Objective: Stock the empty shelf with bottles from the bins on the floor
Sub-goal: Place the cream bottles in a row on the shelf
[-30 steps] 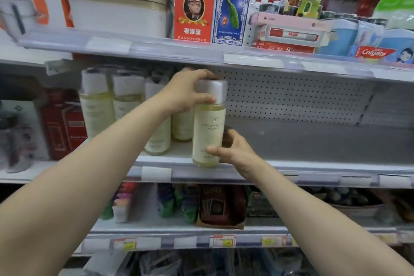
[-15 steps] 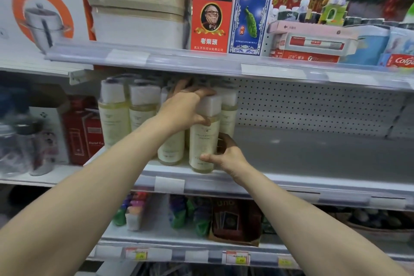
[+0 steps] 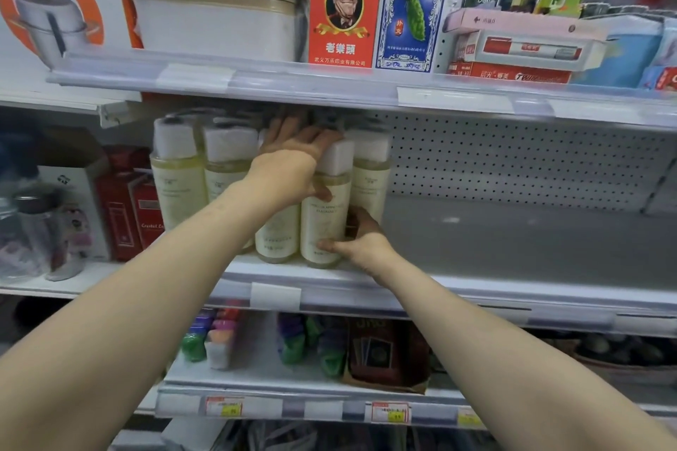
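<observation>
The grey metal shelf (image 3: 513,242) fills the middle of the view. Its right half, from 2 to 4 o'clock, lies bare in front of a perforated back panel (image 3: 513,165). At 12 o'clock the upper shelf (image 3: 329,84) carries a red card box (image 3: 342,11) and a blue card box (image 3: 414,4) side by side. Out at 9 o'clock, beyond the shelf's left end, stand red cartons (image 3: 128,201).

A cluster of pale yellow bottles (image 3: 177,179) with white caps stands upright on the shelf's left end, packed so that they touch one another, at about 10 o'clock from the centre of the view. The held bottle (image 3: 324,223) is on the front right of this cluster. It is upright, with its base at the shelf's front edge. One neighbour touches it at its 9 o'clock and another stands just behind at its 2 o'clock. Whether its base rests fully on the shelf cannot be told.

The left hand (image 3: 289,165) reaches the bottle from its 10 o'clock, with fingers curled over the white cap and the thumb on the front just below it. The right hand (image 3: 361,242) sits at the bottle's 4 o'clock, with the thumb across the lower front and the fingers wrapped round behind, near the base. Both hands grip this one bottle, one high and one low.

A blank white label holder (image 3: 274,296) sits on the front rail at the bottle's 7 o'clock
</observation>
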`<state>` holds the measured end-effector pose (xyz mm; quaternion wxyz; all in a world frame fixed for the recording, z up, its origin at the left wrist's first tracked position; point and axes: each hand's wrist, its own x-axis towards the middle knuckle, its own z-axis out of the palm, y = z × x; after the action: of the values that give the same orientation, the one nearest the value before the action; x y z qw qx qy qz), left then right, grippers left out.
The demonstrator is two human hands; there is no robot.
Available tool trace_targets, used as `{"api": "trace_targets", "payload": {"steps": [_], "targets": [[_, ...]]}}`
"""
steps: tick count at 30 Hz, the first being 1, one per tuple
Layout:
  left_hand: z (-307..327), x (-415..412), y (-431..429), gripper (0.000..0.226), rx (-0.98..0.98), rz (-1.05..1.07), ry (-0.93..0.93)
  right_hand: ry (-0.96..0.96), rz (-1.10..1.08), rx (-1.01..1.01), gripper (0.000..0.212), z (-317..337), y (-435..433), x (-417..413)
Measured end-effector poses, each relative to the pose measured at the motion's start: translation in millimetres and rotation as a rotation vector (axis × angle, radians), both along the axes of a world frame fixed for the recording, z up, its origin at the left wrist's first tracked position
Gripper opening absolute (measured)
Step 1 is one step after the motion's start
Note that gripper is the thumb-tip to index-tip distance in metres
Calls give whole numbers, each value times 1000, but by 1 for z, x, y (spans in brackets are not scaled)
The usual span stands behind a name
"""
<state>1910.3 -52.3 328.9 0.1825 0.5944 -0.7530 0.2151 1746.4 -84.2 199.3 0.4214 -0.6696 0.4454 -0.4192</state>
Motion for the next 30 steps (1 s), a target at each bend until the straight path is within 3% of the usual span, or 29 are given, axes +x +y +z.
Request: {"api": "trace_targets", "payload": {"steps": [9,19,24,30], "targets": [[-3,-3,1,104,-48,33,-52,59,-25,1,70,0,2,2],[-21,-27,22,110,-171,174,-37,189,-104,-8,91,15,21,-43],[-34,-67,52,91,-180,121,41,269,-180,-46,88,27,33,-92],[-53,-133,87,80,15,62,304,386,-164,-166,78,30,58,-161]]}}
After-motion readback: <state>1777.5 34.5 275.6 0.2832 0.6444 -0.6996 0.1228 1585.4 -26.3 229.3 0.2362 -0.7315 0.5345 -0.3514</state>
